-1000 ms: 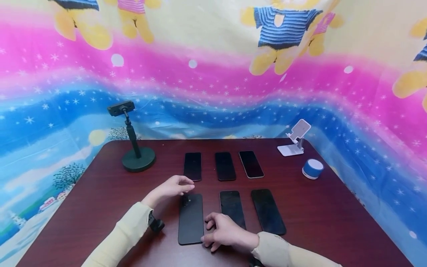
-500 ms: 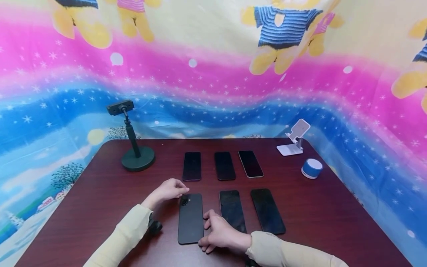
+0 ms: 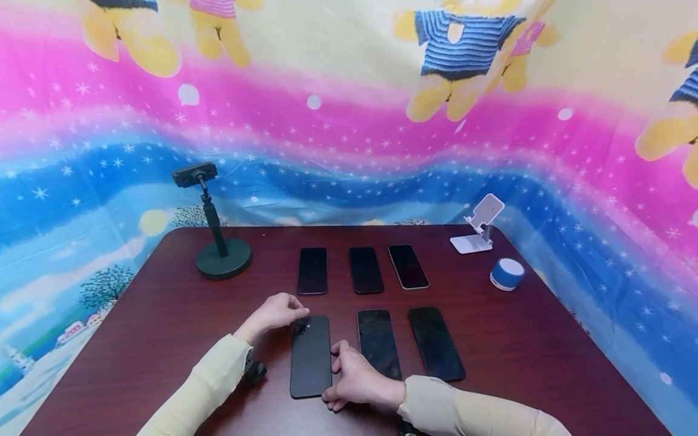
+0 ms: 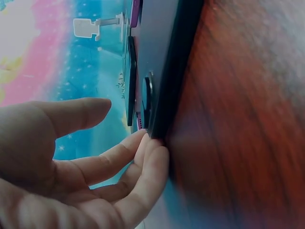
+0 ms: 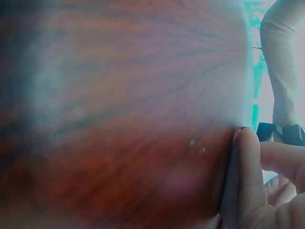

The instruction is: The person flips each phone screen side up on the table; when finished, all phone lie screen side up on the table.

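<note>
A dark grey smartphone (image 3: 311,358) lies face down on the table, its camera end away from me. At its top left corner is my left hand (image 3: 277,310); in the left wrist view the fingertips (image 4: 157,155) meet the phone's end while the thumb (image 4: 83,114) stays apart. My right hand (image 3: 360,375) is at the lower right corner, thumb low and index finger higher along the right edge, relaxed and bent. In the right wrist view a finger (image 5: 250,167) lies against the phone's edge. Right of it lies a black phone (image 3: 378,339), partly behind my right hand.
Another black phone (image 3: 437,345) lies farther right. Behind are three phones in a row: left (image 3: 312,270), middle (image 3: 366,269) and right (image 3: 409,266). A dark green stand (image 3: 223,257), a white phone stand (image 3: 472,243) and a blue-white cylinder (image 3: 507,275) stand on the table (image 3: 163,327).
My left hand has come down and in from above the grey phone to its top left corner. My right hand has shifted slightly left along the phone's lower right side.
</note>
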{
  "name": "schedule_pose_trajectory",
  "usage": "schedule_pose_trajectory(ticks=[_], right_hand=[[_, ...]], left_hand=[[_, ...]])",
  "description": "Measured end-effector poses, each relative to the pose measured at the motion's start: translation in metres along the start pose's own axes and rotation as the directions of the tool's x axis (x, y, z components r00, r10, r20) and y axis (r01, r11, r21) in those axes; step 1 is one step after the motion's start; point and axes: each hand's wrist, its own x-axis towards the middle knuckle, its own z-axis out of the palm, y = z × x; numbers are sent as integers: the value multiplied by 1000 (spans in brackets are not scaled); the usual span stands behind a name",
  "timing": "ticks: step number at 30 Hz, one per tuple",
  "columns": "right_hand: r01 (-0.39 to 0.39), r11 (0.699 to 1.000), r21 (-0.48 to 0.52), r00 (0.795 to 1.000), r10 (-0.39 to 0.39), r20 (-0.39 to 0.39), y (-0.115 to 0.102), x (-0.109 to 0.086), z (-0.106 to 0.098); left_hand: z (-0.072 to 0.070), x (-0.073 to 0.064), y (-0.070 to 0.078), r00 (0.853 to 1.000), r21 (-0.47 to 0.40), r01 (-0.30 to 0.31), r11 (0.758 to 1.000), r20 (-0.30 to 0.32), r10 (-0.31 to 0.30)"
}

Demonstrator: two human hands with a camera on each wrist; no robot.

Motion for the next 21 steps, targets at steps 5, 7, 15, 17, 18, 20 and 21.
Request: schedule_pose_trajectory(ticks=[5,7,15,17,18,20,21], right_hand=[[11,1000,-16,1000,-11,12,0,1,-1],[14,999,-29,1000,-14,19,-1,1,-1],[10,998,-65,999,-8,31,-2,1,-2],[5,998,-63,999,-3,32,-2,1,-2],[3,998,-61,999,-1,32,-2,1,-2],[0,998,-59,999,2,32,-2,1,-2],[-1,998,-59,999,3,32,-1,1,-2]], left_hand=[[2,1,2,1000,23,-11,1000,-9,11],[4,2,2,1000,30,-6,1000,-15,7],[6,5,1,999,39,16,999,-29,-15],[6,5,1,1000,37,19,999,-25,-18],[5,5,1,1000,35,20,999,-22,-19],[5,5,1,999,28,28,999,-18,-28],[5,5,1,999,22,32,999,-15,-32]])
